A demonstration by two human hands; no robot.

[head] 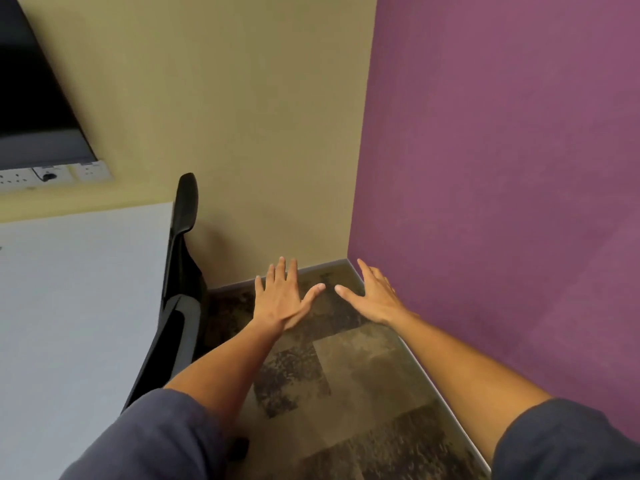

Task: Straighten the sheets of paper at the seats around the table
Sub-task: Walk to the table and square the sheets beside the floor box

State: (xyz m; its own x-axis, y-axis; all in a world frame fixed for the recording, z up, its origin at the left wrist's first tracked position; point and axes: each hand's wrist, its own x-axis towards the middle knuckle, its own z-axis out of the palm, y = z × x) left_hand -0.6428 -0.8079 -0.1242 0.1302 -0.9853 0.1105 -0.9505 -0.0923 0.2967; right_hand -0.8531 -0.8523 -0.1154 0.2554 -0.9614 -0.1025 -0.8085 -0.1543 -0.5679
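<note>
No sheet of paper shows in the head view. My left hand [282, 299] and my right hand [372, 299] are stretched out in front of me, palms down, fingers spread, holding nothing. They hover over the carpeted floor near the room's corner, thumbs almost touching. The white table [69, 306] lies at the left, its visible top bare. A black office chair [181, 271] is pushed in against the table's right edge, just left of my left forearm.
A beige wall [242, 116] meets a purple wall [502, 168] at the corner ahead. A dark screen [31, 98] hangs at upper left above a strip of wall sockets [52, 174]. Patterned brown carpet [346, 375] runs between the chair and the purple wall.
</note>
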